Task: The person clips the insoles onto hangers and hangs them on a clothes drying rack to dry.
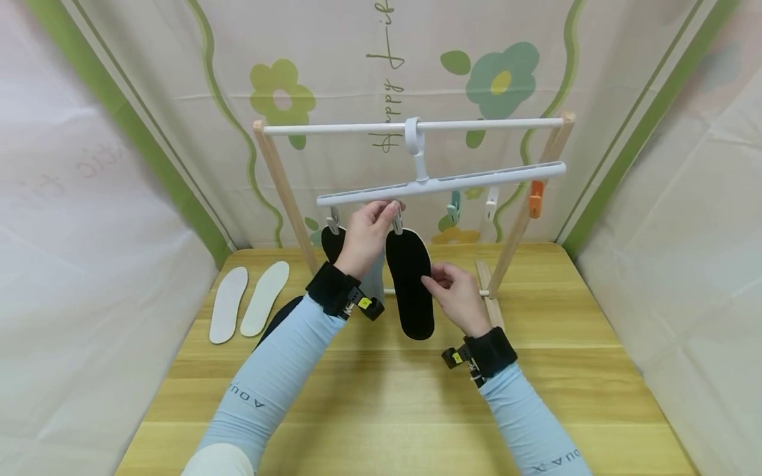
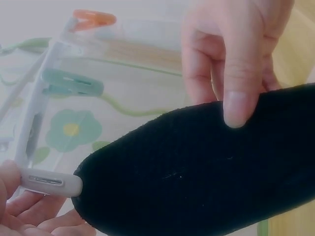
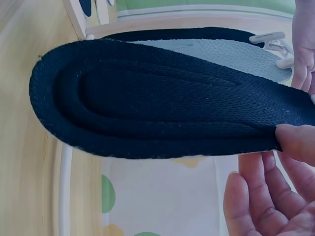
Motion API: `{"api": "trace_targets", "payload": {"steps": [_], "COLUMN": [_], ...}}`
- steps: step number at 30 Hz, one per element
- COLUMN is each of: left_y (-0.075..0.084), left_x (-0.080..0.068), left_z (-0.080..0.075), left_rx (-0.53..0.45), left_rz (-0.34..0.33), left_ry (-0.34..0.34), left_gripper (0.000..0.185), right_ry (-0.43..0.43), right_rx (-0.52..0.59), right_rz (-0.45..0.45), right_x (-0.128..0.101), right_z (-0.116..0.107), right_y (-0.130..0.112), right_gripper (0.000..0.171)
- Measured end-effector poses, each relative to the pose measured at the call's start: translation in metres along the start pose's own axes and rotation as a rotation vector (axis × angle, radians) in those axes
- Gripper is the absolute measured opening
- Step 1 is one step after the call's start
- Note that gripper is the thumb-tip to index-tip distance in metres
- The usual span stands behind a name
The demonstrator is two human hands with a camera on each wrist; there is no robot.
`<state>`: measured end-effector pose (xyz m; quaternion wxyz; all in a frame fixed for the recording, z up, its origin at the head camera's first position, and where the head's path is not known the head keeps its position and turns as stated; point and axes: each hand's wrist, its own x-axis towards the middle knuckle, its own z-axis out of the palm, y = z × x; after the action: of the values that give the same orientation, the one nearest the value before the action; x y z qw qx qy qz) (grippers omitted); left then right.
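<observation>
A black insole (image 1: pixel 409 284) hangs upright from a grey clip (image 1: pixel 397 219) on the white hanger (image 1: pixel 476 180). My left hand (image 1: pixel 367 237) pinches that clip just under the hanger bar; in the left wrist view the clip's tip (image 2: pixel 74 185) overlaps the insole's end. With thumb and fingers, my right hand (image 1: pixel 457 294) pinches the insole's right edge, about halfway down. In the right wrist view the insole's moulded heel (image 3: pixel 98 98) points away from the hand. Behind my left hand hang a light grey insole (image 1: pixel 374 277) and another black insole (image 1: pixel 333 243), each clipped up.
The hanger hooks over a white rod (image 1: pixel 333 129) on a wooden stand (image 1: pixel 280 185) and tilts, right end higher. Teal (image 1: pixel 454 207), white (image 1: pixel 491 203) and orange clips (image 1: pixel 536 199) hang at right. Two white insoles (image 1: pixel 229 305) lie on the table's left; a dark one (image 1: pixel 280 320) is partly under my left arm.
</observation>
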<state>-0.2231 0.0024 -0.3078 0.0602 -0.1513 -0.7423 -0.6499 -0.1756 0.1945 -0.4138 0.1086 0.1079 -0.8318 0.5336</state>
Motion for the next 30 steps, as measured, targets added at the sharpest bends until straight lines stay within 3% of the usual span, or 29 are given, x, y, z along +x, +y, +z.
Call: {"api": "trace_targets", "payload": {"steps": [9, 14, 18, 30], "left_y": [-0.004, -0.006, -0.006, -0.010], "left_x": [0.001, 0.002, 0.002, -0.003], "left_z": [0.003, 0.003, 0.003, 0.001], "left_rx": [0.011, 0.018, 0.002, 0.054], "left_rz": [0.006, 0.025, 0.022, -0.001], "left_ry": [0.024, 0.030, 0.012, -0.036], "left_gripper": [0.036, 0.036, 0.035, 0.051], "right_ry": [0.015, 0.021, -0.001, 0.021], "right_rx": [0.007, 0.011, 0.008, 0.014], "right_rz": [0.021, -0.016, -0.045, 0.027], "right_x": [-0.001, 0.001, 0.004, 0.021], "right_z": [0.002, 0.004, 0.006, 0.010], "right_y": [0.001, -0.001, -0.001, 0.008], "right_gripper": [0.021, 0.020, 0.017, 0.019]}}
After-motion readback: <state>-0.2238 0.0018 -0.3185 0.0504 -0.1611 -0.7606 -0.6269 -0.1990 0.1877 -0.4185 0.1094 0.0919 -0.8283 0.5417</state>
